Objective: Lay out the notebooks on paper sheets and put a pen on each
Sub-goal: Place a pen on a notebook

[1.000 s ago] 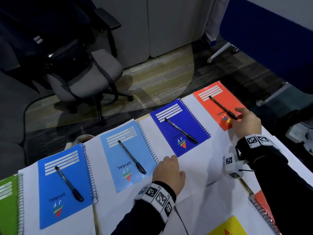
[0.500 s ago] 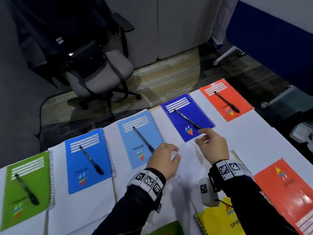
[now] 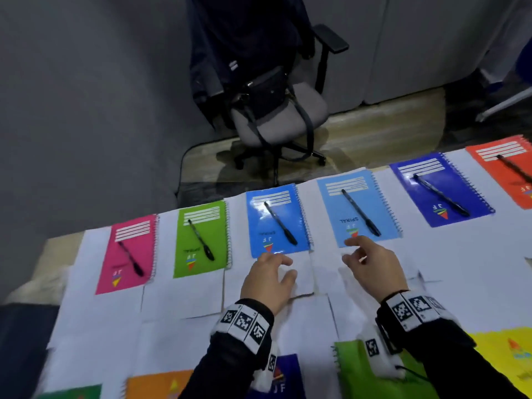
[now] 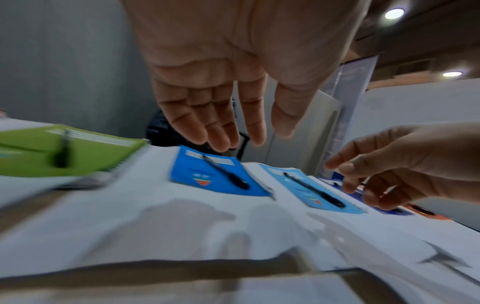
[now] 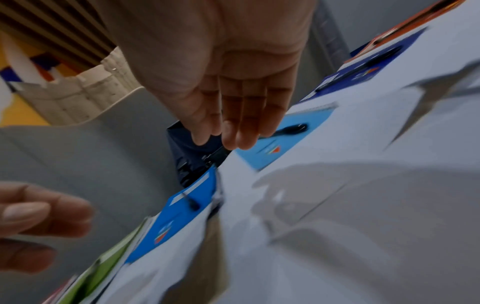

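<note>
Several spiral notebooks lie in a far row on white paper sheets (image 3: 460,254), each with a black pen on it: pink (image 3: 126,254), green (image 3: 198,240), blue (image 3: 273,223), light blue (image 3: 357,208), dark blue (image 3: 440,188), orange-red (image 3: 506,168). My left hand (image 3: 273,272) hovers over the paper just below the blue notebook (image 4: 215,176), fingers relaxed and holding nothing. My right hand (image 3: 362,254) hovers at the near edge of the light blue notebook (image 5: 283,139), also holding nothing. Fingers (image 4: 221,131) of the left hand hang straight; the right fingers (image 5: 241,127) too.
A near row of notebooks lies by my arms with no pens showing: orange (image 3: 161,384), dark blue (image 3: 285,375), green (image 3: 357,370), yellow (image 3: 506,361). An office chair (image 3: 279,116) with a dark bag stands beyond the table's far edge.
Both hands moved left along the row: the right from the orange-red notebook to the light blue one, the left to below the blue one. The view panned left, showing the pink notebook.
</note>
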A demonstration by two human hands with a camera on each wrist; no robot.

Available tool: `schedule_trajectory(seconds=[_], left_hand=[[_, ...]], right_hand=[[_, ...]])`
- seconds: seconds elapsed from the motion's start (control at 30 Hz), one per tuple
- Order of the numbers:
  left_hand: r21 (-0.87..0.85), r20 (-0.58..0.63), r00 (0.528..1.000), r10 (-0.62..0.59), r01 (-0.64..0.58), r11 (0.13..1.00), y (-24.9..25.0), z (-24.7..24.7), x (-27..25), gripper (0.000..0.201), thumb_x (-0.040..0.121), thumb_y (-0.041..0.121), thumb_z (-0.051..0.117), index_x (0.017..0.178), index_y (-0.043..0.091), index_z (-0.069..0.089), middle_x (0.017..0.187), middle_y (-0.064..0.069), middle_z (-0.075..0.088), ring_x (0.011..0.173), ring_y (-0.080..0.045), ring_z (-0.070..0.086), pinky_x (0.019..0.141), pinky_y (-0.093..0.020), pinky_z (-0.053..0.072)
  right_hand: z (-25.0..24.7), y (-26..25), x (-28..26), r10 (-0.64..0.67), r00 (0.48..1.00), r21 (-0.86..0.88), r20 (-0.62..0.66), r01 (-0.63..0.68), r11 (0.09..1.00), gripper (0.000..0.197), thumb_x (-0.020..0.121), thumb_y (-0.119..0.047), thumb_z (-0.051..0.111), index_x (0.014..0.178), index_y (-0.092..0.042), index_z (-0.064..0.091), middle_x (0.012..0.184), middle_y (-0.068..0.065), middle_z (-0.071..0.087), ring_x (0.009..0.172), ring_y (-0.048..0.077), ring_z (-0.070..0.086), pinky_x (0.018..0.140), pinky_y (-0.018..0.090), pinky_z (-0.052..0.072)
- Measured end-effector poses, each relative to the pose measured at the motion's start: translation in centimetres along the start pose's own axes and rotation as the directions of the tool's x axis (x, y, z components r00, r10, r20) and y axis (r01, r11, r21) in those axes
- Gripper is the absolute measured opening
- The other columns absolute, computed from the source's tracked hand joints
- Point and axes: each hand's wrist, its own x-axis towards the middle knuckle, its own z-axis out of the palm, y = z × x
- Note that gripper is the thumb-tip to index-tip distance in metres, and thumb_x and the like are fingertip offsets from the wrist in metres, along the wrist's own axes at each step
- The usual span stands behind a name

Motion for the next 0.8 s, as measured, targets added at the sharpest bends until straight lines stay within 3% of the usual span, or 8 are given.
schedule_trajectory(seconds=[0.27,0.47,0.6,0.73,0.8], left_hand=[[-0.043,-0.189,0.964,-0.185,0.180,0.983,-11.7,-9.9,-5.5,0.021,0.088,0.032,0.060,0.108,0.028,0.064,0.118,0.006,0.052,0.100,-0.015,0.058,0.090,-0.029,0.047],[-0.095,-0.342,0.886,-0.312,0.298,0.950,-19.3,-17.0,-9.1,0.021,0.089,0.029,0.060,0.109,0.024,0.064,0.113,0.004,0.054,0.088,-0.016,0.058,0.082,-0.024,0.045],[-0.161,-0.470,0.776,-0.420,0.393,0.906,-24.7,-21.5,-11.8,0.021,0.090,0.026,0.060,0.109,0.021,0.064,0.112,0.001,0.058,0.090,-0.017,0.057,0.081,-0.025,0.045],[-0.155,-0.582,0.631,-0.513,0.534,0.831,-30.5,-25.6,-14.4,0.026,0.089,0.021,0.061,0.113,0.015,0.062,0.109,-0.009,0.062,0.097,-0.027,0.059,0.082,-0.032,0.045],[-0.139,-0.598,0.587,-0.546,0.594,0.792,-33.0,-27.3,-15.4,0.027,0.089,0.018,0.060,0.115,0.011,0.060,0.112,-0.014,0.061,0.099,-0.032,0.059,0.082,-0.037,0.047]], right_hand=[[9.7,-10.8,-4.0,-0.147,0.973,0.017,0.176,0.147,0.989,0.023,0.084,-0.025,0.067,0.107,-0.027,0.062,0.074,-0.008,0.062,0.073,0.018,0.060,0.073,0.032,0.050],[16.1,-17.6,-6.6,-0.235,0.939,-0.016,0.252,0.247,0.969,0.024,0.084,-0.025,0.067,0.107,-0.025,0.064,0.077,-0.005,0.064,0.075,0.021,0.060,0.069,0.031,0.047],[19.6,-21.0,-8.4,-0.259,0.915,-0.038,0.310,0.284,0.958,0.023,0.084,-0.027,0.066,0.107,-0.026,0.064,0.078,-0.006,0.064,0.077,0.020,0.059,0.068,0.029,0.045],[22.3,-23.9,-10.0,-0.278,0.891,-0.024,0.358,0.307,0.951,0.020,0.085,-0.026,0.065,0.105,-0.025,0.063,0.079,-0.007,0.064,0.077,0.019,0.061,0.071,0.030,0.048],[23.4,-24.7,-10.7,-0.289,0.885,-0.026,0.366,0.320,0.947,0.019,0.085,-0.026,0.065,0.104,-0.026,0.064,0.080,-0.008,0.065,0.077,0.017,0.060,0.072,0.030,0.049]])
